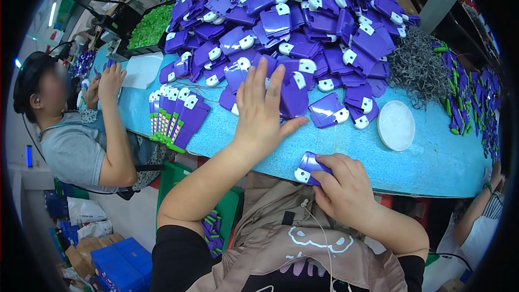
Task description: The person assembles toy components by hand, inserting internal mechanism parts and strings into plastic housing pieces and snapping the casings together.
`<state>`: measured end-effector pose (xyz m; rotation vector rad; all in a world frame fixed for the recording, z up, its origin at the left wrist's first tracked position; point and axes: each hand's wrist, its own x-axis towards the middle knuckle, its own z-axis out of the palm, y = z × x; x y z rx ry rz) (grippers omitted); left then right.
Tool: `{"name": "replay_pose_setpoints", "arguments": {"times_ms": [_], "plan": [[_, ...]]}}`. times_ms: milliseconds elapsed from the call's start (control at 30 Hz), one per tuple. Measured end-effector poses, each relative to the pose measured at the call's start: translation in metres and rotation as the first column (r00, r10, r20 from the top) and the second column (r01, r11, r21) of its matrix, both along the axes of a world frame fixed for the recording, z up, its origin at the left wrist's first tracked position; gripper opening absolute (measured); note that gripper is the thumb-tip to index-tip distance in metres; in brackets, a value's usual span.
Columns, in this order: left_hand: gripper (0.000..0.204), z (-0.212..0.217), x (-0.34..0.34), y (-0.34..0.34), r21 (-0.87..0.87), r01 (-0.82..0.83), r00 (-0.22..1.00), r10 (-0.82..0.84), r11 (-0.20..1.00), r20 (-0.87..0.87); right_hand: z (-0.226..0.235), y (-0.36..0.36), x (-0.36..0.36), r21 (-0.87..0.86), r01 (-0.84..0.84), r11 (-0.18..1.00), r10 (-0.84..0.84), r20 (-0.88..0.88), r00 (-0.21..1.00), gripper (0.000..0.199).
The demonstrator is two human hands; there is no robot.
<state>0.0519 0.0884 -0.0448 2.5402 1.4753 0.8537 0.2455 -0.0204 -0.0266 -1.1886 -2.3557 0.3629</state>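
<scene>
Left hand (258, 111) hiding part of a purple panel (294, 99), right hand (344, 188) masking one end of a purple-and-white piece (308, 166)! Up top the heap (303, 21) runs off, and far right a co-worker's arm (473, 219) is cut short.

A light blue surface (443, 167), its edges bowed by the lens, carries a broad heap of purple pieces with white ends (292, 27). To the left of the heap, several striped purple pieces with green tips (181, 113) lie fanned and overlapping; beyond them are a white sheet (142, 71) and a dark tray (141, 51). To the right, a round white dish (396, 125) sits near a tangled grey mass (419, 65), with scattered slim purple-and-green parts (470, 94) further right.
</scene>
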Motion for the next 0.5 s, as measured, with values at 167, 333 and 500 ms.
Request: {"name": "replay_pose_setpoints", "arguments": {"times_ms": [167, 333, 500], "plan": [[0.096, 0.005, 0.017, 0.007, 0.026, 0.017, 1.000, -0.017, 1.000, -0.008, -0.001, -0.002, 0.008, 0.000, 0.027, 1.000, -0.027, -0.022, 0.999, 0.033], [0.086, 0.025, 0.032, 0.015, 0.062, 0.096, 0.994, -0.093, 0.993, -0.052, 0.002, 0.000, 0.012, -0.066, 0.065, 0.996, -0.068, -0.052, 0.996, 0.036], [0.076, 0.043, 0.039, 0.005, 0.014, 0.087, 0.975, -0.082, 0.996, -0.208, 0.014, 0.000, 0.021, -0.064, 0.105, 0.992, -0.109, -0.056, 0.993, 0.037]]}}
